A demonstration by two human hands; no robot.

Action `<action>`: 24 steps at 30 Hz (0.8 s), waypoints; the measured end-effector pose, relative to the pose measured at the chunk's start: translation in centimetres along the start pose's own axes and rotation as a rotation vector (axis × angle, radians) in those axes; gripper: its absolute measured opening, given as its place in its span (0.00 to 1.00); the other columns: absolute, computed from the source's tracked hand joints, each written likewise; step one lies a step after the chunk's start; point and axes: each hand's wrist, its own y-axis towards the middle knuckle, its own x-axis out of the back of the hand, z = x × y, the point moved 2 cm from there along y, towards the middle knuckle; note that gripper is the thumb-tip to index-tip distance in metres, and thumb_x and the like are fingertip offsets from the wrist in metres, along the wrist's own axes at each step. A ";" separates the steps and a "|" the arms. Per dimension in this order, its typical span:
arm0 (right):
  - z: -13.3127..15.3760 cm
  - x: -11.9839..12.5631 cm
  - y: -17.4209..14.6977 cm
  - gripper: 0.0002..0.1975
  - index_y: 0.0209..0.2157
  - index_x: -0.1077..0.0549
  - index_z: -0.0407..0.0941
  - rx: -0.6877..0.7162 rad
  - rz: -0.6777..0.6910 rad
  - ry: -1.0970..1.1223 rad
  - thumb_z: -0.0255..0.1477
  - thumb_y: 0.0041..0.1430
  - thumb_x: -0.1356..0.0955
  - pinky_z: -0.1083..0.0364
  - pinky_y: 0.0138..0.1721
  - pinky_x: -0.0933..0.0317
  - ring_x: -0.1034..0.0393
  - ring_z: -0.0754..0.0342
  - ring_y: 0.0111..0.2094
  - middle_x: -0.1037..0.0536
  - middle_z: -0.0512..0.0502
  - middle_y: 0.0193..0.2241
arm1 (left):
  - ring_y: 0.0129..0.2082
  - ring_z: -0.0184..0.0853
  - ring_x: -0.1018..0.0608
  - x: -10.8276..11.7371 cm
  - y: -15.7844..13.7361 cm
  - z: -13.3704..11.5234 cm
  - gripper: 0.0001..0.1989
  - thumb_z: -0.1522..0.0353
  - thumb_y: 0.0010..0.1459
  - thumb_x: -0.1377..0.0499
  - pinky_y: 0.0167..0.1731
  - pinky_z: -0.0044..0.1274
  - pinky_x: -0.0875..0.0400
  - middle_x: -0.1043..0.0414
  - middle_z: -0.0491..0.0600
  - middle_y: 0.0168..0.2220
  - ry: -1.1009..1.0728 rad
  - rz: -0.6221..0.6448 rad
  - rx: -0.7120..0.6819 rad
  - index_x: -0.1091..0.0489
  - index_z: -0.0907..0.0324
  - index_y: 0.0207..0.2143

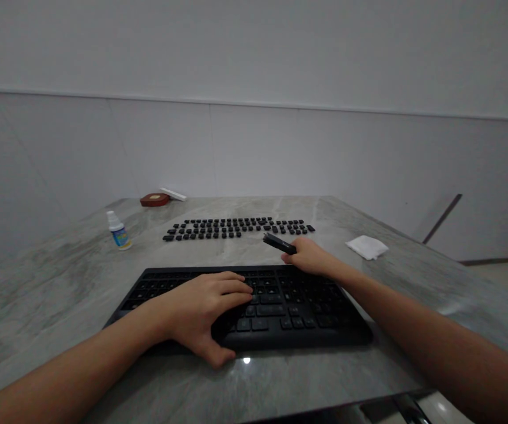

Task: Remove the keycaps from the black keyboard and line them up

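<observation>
Steadying a black keyboard (271,311) at the near side of a gray marbled table (55,288), I lay my left hand (205,303) palm down across its middle, fingers loosely extended over the keys and thumb spread out past the near edge. My right hand (310,257), at the keyboard's far edge and right of center, is closed around a slim black tool (279,243), whose notched tip points to the left, above the tabletop. Flat keys show in the near part of the keyboard, right of my left hand; small pale marks dot its far rows.

Beyond the keyboard, loose black keycaps (217,222) lie spread in long rows across the table, well apart from my left hand and just beyond the tool's tip. To their left stands a white spray bottle (119,231) with a blue and yellow label. At the far left, a reddish-brown case (155,200) sits beside a white strip (173,194), near the pale wall (254,153). On the right, past my right forearm, rests a folded white cloth or tissue (366,247), its material too indistinct to tell.
</observation>
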 end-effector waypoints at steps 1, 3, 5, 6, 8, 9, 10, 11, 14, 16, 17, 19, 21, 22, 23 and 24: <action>0.3 -0.2 -0.3 0.11 0.17 0.32 0.42 0.028 -0.005 -0.005 0.26 0.50 0.32 0.57 0.25 0.48 0.37 0.55 0.21 0.31 0.47 0.17 | 0.56 0.50 0.30 0.1 -0.1 0.0 0.39 0.60 0.41 0.32 0.56 0.37 0.33 0.31 0.61 0.55 -0.006 0.006 -0.018 0.34 0.64 0.56; 1.0 -0.6 -1.0 0.09 0.19 0.30 0.42 0.143 -0.073 -0.027 0.25 0.51 0.32 0.56 0.27 0.48 0.36 0.54 0.22 0.30 0.47 0.18 | 0.55 0.49 0.29 0.4 -0.4 0.3 0.39 0.59 0.42 0.32 0.56 0.37 0.34 0.31 0.60 0.56 -0.020 0.015 -0.050 0.34 0.62 0.57; 1.9 -0.8 -2.0 0.06 0.23 0.28 0.42 0.402 -0.181 -0.030 0.22 0.52 0.33 0.57 0.28 0.47 0.35 0.54 0.24 0.28 0.46 0.20 | 0.53 0.48 0.28 0.6 -0.7 0.7 0.35 0.57 0.45 0.32 0.54 0.38 0.32 0.30 0.60 0.54 -0.048 -0.010 -0.094 0.33 0.61 0.55; 2.5 -0.9 -2.6 0.05 0.25 0.27 0.41 0.595 -0.223 -0.017 0.22 0.53 0.34 0.57 0.29 0.46 0.35 0.55 0.26 0.27 0.46 0.22 | 0.51 0.47 0.26 0.6 -0.8 0.9 0.32 0.55 0.47 0.33 0.52 0.37 0.30 0.28 0.60 0.51 -0.067 -0.035 -0.116 0.31 0.62 0.52; 3.5 -1.2 -4.1 0.07 0.28 0.27 0.41 0.990 -0.278 -0.020 0.25 0.59 0.35 0.57 0.29 0.46 0.37 0.55 0.26 0.28 0.46 0.22 | 0.44 0.43 0.23 0.7 -1.0 1.5 0.23 0.56 0.52 0.35 0.45 0.33 0.26 0.25 0.58 0.43 -0.086 -0.093 -0.124 0.29 0.63 0.44; 3.9 -1.4 -4.9 0.10 0.27 0.28 0.41 1.159 -0.280 -0.049 0.27 0.61 0.36 0.57 0.29 0.47 0.39 0.56 0.24 0.29 0.48 0.21 | 0.40 0.40 0.23 0.7 -1.0 1.8 0.17 0.58 0.55 0.36 0.41 0.30 0.26 0.25 0.56 0.39 -0.080 -0.116 -0.113 0.28 0.63 0.40; 4.3 -1.5 -5.6 0.11 0.27 0.29 0.41 1.288 -0.293 -0.081 0.27 0.63 0.37 0.56 0.28 0.48 0.40 0.57 0.24 0.30 0.49 0.20 | 0.38 0.38 0.24 0.7 -1.0 2.0 0.14 0.60 0.57 0.37 0.39 0.28 0.26 0.25 0.55 0.37 -0.067 -0.134 -0.098 0.28 0.62 0.37; 4.6 -1.8 -6.3 0.12 0.26 0.30 0.41 1.371 -0.289 -0.128 0.27 0.63 0.37 0.56 0.28 0.49 0.41 0.57 0.24 0.30 0.49 0.19 | 0.36 0.36 0.24 0.7 -1.0 2.2 0.11 0.62 0.59 0.38 0.38 0.27 0.27 0.25 0.53 0.35 -0.051 -0.150 -0.090 0.29 0.62 0.35; 5.3 -2.5 -7.3 0.14 0.25 0.32 0.42 1.428 -0.265 -0.235 0.28 0.65 0.38 0.55 0.28 0.49 0.41 0.57 0.23 0.30 0.51 0.20 | 0.36 0.36 0.26 0.6 -0.9 2.2 0.09 0.64 0.61 0.40 0.38 0.27 0.28 0.26 0.53 0.35 -0.015 -0.174 -0.097 0.30 0.62 0.37; 5.4 -2.9 -7.3 0.12 0.27 0.31 0.42 1.411 -0.269 -0.281 0.28 0.65 0.38 0.54 0.28 0.49 0.40 0.57 0.24 0.30 0.51 0.20 | 0.37 0.36 0.26 0.5 -0.9 2.1 0.09 0.64 0.62 0.42 0.39 0.28 0.28 0.26 0.53 0.36 -0.005 -0.176 -0.105 0.30 0.62 0.39; 5.3 -3.2 -7.1 0.11 0.29 0.30 0.42 1.399 -0.263 -0.296 0.27 0.65 0.37 0.54 0.28 0.49 0.40 0.57 0.24 0.29 0.51 0.21 | 0.37 0.36 0.26 0.5 -0.8 2.0 0.09 0.64 0.63 0.42 0.39 0.27 0.29 0.26 0.53 0.36 -0.002 -0.174 -0.106 0.30 0.62 0.39; 5.1 -3.6 -6.6 0.07 0.33 0.29 0.42 1.373 -0.228 -0.314 0.26 0.64 0.37 0.55 0.29 0.47 0.38 0.56 0.25 0.27 0.51 0.23 | 0.37 0.36 0.26 0.4 -0.7 2.0 0.08 0.66 0.64 0.43 0.39 0.27 0.29 0.26 0.53 0.36 -0.001 -0.168 -0.106 0.30 0.62 0.39; 5.0 -3.9 -6.2 0.05 0.36 0.29 0.41 1.346 -0.187 -0.321 0.25 0.63 0.37 0.55 0.30 0.46 0.36 0.56 0.26 0.26 0.50 0.24 | 0.37 0.35 0.26 0.3 -0.7 2.0 0.06 0.68 0.64 0.45 0.39 0.27 0.29 0.26 0.53 0.36 -0.007 -0.164 -0.109 0.30 0.62 0.39; 5.0 -4.0 -6.0 0.05 0.36 0.29 0.41 1.336 -0.172 -0.321 0.25 0.63 0.36 0.55 0.31 0.46 0.36 0.56 0.27 0.25 0.50 0.25 | 0.37 0.35 0.26 0.3 -0.7 2.0 0.06 0.69 0.65 0.46 0.40 0.27 0.29 0.26 0.53 0.37 -0.011 -0.164 -0.111 0.30 0.62 0.40; 5.0 -4.1 -6.0 0.05 0.37 0.29 0.41 1.329 -0.161 -0.317 0.24 0.62 0.36 0.55 0.31 0.45 0.35 0.55 0.28 0.24 0.49 0.26 | 0.38 0.35 0.26 0.3 -0.7 2.0 0.07 0.71 0.65 0.46 0.40 0.27 0.29 0.26 0.53 0.37 -0.016 -0.165 -0.113 0.30 0.62 0.40; 5.0 -4.2 -5.9 0.05 0.37 0.29 0.42 1.326 -0.155 -0.311 0.24 0.62 0.36 0.55 0.31 0.45 0.34 0.55 0.28 0.24 0.49 0.26 | 0.38 0.35 0.26 0.2 -0.7 2.0 0.07 0.71 0.65 0.47 0.40 0.27 0.29 0.26 0.53 0.37 -0.020 -0.169 -0.115 0.29 0.62 0.40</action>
